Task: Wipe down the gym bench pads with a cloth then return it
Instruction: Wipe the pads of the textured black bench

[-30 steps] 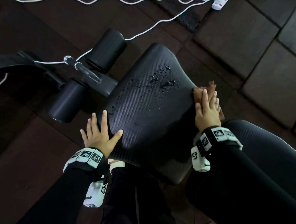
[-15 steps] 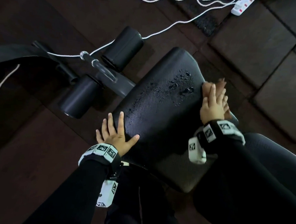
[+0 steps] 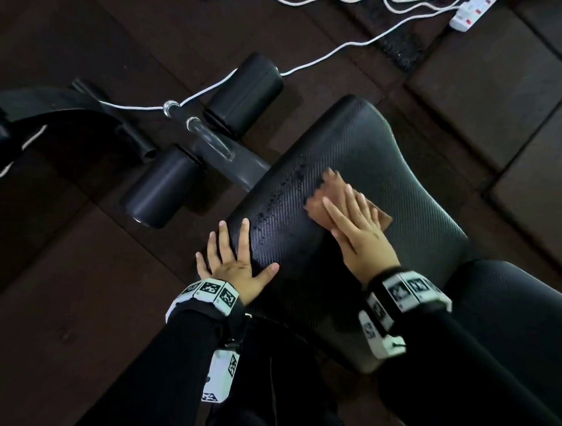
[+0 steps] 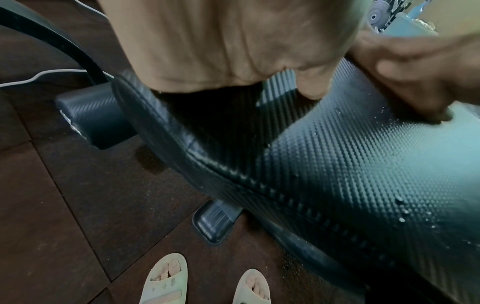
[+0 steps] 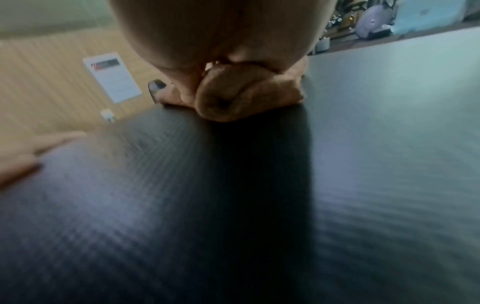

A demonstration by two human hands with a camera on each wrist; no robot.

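Note:
The black textured seat pad (image 3: 414, 193) of the gym bench fills the middle of the head view. My right hand (image 3: 354, 223) lies flat with straight fingers on a tan cloth (image 3: 319, 203) and presses it onto the pad's middle. Water droplets (image 3: 280, 193) bead on the pad just left of the cloth. My left hand (image 3: 235, 259) rests open on the pad's near left edge, thumb spread. The left wrist view shows the pad (image 4: 363, 174), the droplets (image 4: 402, 211) and the blurred right hand (image 4: 415, 67). In the right wrist view the cloth (image 5: 246, 96) bunches under my palm.
Two black foam rollers (image 3: 243, 93) (image 3: 164, 187) and a metal post (image 3: 208, 137) stand left of the pad. White cables (image 3: 330, 52) and a power strip (image 3: 469, 12) lie on the dark floor tiles. The back pad (image 3: 512, 309) continues right. My sandalled feet (image 4: 166, 281) stand beside the bench.
My right hand has slid the cloth leftwards from the pad's right edge onto its middle, over the large droplets. The left hand stays on the left edge.

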